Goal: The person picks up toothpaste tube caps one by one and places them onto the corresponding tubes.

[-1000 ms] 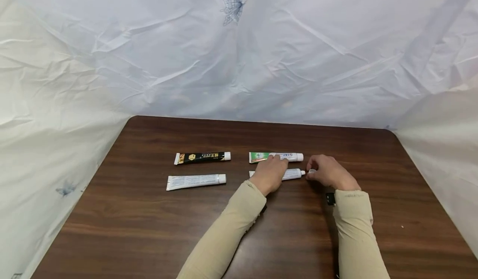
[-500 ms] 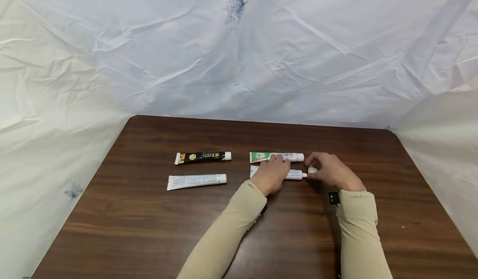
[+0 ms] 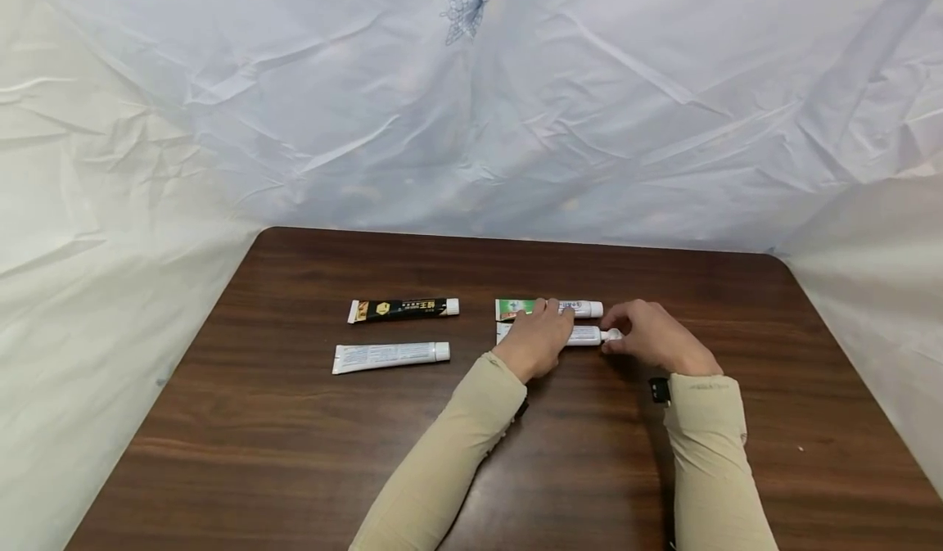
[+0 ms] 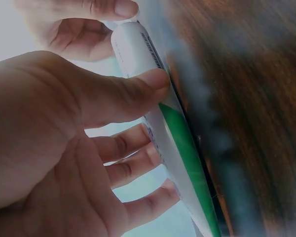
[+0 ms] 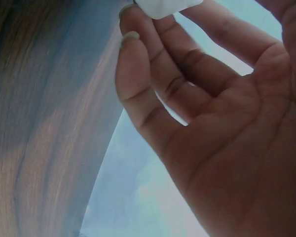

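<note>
My left hand (image 3: 536, 340) grips a white toothpaste tube (image 3: 585, 336), its nozzle end pointing right. In the left wrist view, the thumb lies across the tube's side, just above a green stripe (image 4: 180, 133), with the other fingers on the far side. My right hand (image 3: 651, 336) pinches a small white cap (image 3: 614, 335) right at the tube's nozzle. The right wrist view shows only the lower part of this cap (image 5: 165, 7) between the fingers at the top edge. The left hand hides the tube's middle in the head view.
Just behind the held tube lies a green and white toothpaste tube (image 3: 587, 309). To the left are a black tube (image 3: 401, 310) and, nearer, another white tube (image 3: 390, 356), both capped. White sheeting (image 3: 471, 125) surrounds the brown wooden table (image 3: 295, 453) at back and sides.
The gap between nozzle and cap has closed; the cap now overlaps the nozzle's tip. The held tube's nozzle end has shifted slightly away from me. The other tubes stay where they were.
</note>
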`<state>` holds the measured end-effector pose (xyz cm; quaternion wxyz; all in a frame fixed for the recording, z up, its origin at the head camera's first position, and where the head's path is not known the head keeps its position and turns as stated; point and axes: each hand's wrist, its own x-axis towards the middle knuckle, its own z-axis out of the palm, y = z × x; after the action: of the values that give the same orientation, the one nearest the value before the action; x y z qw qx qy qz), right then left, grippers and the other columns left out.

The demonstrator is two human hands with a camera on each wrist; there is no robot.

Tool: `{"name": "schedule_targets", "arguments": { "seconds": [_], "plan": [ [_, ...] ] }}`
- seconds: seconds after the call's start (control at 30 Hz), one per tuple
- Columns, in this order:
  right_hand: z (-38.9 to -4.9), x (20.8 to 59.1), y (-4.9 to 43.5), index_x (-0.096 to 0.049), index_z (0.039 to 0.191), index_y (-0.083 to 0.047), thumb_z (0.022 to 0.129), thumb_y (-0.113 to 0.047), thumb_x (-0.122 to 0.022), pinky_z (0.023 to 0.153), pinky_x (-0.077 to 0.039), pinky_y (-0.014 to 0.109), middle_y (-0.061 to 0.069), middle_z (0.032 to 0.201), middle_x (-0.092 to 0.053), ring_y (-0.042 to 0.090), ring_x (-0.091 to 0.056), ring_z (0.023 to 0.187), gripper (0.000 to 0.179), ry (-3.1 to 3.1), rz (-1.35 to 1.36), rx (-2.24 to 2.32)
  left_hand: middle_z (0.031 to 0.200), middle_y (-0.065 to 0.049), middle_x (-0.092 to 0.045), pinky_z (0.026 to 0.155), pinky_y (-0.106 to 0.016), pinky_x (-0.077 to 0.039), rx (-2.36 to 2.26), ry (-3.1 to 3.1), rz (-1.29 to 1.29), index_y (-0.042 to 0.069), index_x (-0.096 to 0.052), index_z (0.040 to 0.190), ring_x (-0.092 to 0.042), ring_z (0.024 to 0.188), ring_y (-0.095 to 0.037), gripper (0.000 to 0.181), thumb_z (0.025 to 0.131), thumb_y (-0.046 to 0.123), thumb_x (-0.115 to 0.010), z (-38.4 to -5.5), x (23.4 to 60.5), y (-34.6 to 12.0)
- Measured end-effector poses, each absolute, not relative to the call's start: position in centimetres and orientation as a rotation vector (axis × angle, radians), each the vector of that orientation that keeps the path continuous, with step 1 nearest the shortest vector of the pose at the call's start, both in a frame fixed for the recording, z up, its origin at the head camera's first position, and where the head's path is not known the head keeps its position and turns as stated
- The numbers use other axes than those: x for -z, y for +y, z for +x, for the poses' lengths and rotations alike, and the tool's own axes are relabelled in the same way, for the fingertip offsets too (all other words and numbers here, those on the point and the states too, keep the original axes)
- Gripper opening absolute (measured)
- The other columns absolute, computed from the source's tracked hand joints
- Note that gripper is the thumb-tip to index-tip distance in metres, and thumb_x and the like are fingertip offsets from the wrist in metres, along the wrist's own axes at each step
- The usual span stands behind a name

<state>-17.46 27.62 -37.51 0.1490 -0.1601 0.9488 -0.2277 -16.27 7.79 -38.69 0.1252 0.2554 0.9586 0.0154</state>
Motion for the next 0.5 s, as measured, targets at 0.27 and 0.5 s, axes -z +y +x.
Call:
{"name": "schedule_targets", "arguments": {
  "seconds": [0.27, 0.5],
  "plan": [
    [-17.42, 37.58, 26.99, -0.069, 0.105, -0.007, 0.081, -0.018, -0.087, 0.074, -0.051, 0.035, 0.006, 0.093, -0.069, 0.016, -0.062, 0.083, 0.032, 2.742, -0.497, 0.703, 0.149, -0.007, -0.047, 0.105, -0.042, -0.05, 0.0, 2.813, 0.746, 0.016, -0.044, 0.151, -0.043, 0.141, -0.023, 0.053, 0.101, 0.022, -0.063, -16.11, 38.76, 7.97],
    [-17.51, 37.34, 26.96, -0.069, 0.107, -0.006, 0.081, -0.02, -0.087, 0.078, -0.054, 0.037, 0.007, 0.098, -0.072, 0.018, -0.066, 0.089, 0.034, 2.731, -0.512, 0.719, 0.147, -0.006, -0.047, 0.105, -0.043, -0.05, -0.01, 2.805, 0.743, 0.016, -0.043, 0.152, -0.043, 0.139, -0.022, 0.056, 0.1, 0.024, -0.064, -16.3, 38.49, 8.02]
  ]
}}
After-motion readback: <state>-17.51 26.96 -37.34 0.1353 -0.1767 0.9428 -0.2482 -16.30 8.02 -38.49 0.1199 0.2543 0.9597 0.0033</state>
